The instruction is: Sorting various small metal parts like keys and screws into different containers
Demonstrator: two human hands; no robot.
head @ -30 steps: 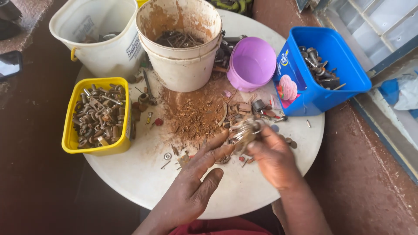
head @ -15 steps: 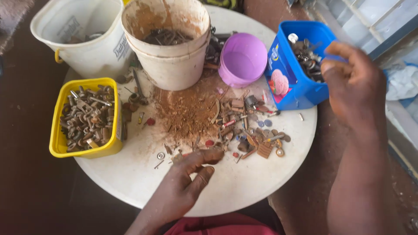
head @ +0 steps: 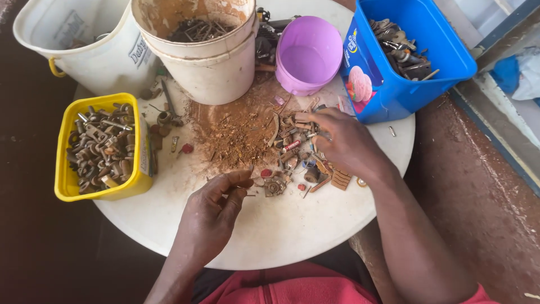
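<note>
Your right hand (head: 344, 141), fingers curled together, rests on the heap of small rusty metal scraps (head: 295, 155) mid-table; they look stiff, light and gritty, so pinch single pieces.

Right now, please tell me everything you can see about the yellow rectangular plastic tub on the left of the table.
The yellow rectangular plastic tub stands upright and open at the left edge of the round white table, partly overhanging it. It looks like thin glossy plastic with a rolled rim and a pale label on its right wall. It is nearly full of small rusty metal fittings. A few loose bits lie beside its right wall. Neither hand touches it.
</note>
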